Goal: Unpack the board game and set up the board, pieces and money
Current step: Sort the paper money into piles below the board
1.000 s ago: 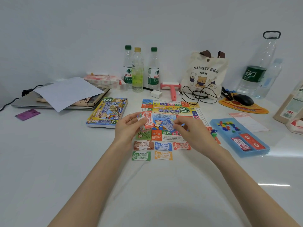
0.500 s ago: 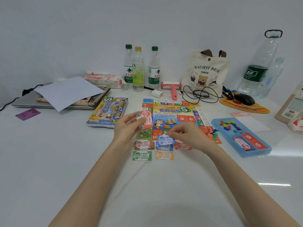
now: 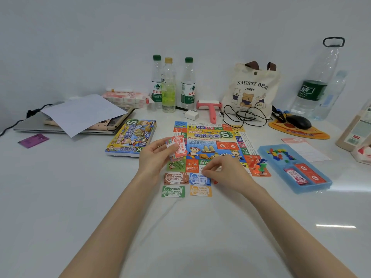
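The colourful game board [image 3: 212, 145] lies flat in the middle of the white table. My left hand [image 3: 155, 155] holds a stack of play money [image 3: 177, 148] over the board's left edge. My right hand [image 3: 224, 170] rests fingertips on a blue note [image 3: 198, 178] lying on the blue money pile. Brown [image 3: 174, 178], green [image 3: 173, 191] and orange [image 3: 200, 191] money piles lie beside it, below the board. Coloured pawns [image 3: 260, 166] stand on the board's right corner. The blue tray [image 3: 319, 184] on the right holds small coloured pieces [image 3: 278, 153] and red card packs [image 3: 303, 174].
The game box [image 3: 131, 137] lies left of the board. Behind stand three bottles [image 3: 168, 85], a pink roller [image 3: 209, 108], a charger with cable [image 3: 244, 115], a tote bag [image 3: 252, 88], a mouse on its pad [image 3: 299, 123] and a large bottle [image 3: 317, 81]. A laptop under paper [image 3: 80, 114] sits far left.
My right hand has carried a blue note from the stack down onto the blue pile below the board. My left hand has held the stack nearly still.
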Available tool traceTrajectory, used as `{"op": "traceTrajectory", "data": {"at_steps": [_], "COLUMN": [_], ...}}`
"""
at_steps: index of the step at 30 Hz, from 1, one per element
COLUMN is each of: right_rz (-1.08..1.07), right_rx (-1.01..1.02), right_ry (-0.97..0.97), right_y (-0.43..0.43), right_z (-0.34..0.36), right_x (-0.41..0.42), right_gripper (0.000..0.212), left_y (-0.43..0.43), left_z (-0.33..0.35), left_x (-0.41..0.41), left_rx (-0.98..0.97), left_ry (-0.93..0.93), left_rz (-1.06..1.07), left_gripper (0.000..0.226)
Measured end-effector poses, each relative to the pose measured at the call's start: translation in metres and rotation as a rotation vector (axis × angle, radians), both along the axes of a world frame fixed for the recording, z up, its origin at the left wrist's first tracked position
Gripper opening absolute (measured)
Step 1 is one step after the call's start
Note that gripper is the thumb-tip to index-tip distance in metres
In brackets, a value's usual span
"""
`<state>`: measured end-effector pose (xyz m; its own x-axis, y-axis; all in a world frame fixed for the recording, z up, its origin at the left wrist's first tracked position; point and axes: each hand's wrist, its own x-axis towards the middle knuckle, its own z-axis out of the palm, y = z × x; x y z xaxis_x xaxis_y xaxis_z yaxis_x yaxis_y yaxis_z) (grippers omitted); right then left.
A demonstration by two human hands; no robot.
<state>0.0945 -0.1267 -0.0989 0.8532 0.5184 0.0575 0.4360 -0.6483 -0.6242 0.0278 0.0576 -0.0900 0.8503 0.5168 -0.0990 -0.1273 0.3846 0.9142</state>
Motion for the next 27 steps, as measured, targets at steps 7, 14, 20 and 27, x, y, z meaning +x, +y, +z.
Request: {"op": "traceTrajectory", "data": {"at_steps": [7, 14, 20, 27], "right_rz": [-0.007, 0.161, 0.193, 0.219], "right_rx": [-0.025, -0.071, -0.190, -0.267], "right_ry": [-0.145, -0.223, -0.304, -0.340], "right_y": [0.002, 0.017, 0.028, 0.035], "right_z": [0.006, 0.008, 0.010, 0.011], "right_x": [-0.008, -0.018, -0.024, -0.027], "right_gripper": [0.010, 0.019, 0.033, 0.027], "left_y": [0.000, 0.003, 0.004, 0.007], "left_z": [0.000, -0.001, -0.001, 0.001], "left_x": [0.000, 0.001, 0.001, 0.001], "left_rx": [-0.006, -0.009, -0.017, -0.033], "left_ry": [0.002, -0.019, -0.030, -0.034], "left_rz": [0.009, 0.023, 0.026, 0.028], "left_gripper": [0.023, 0.024, 0.027, 0.026]}}
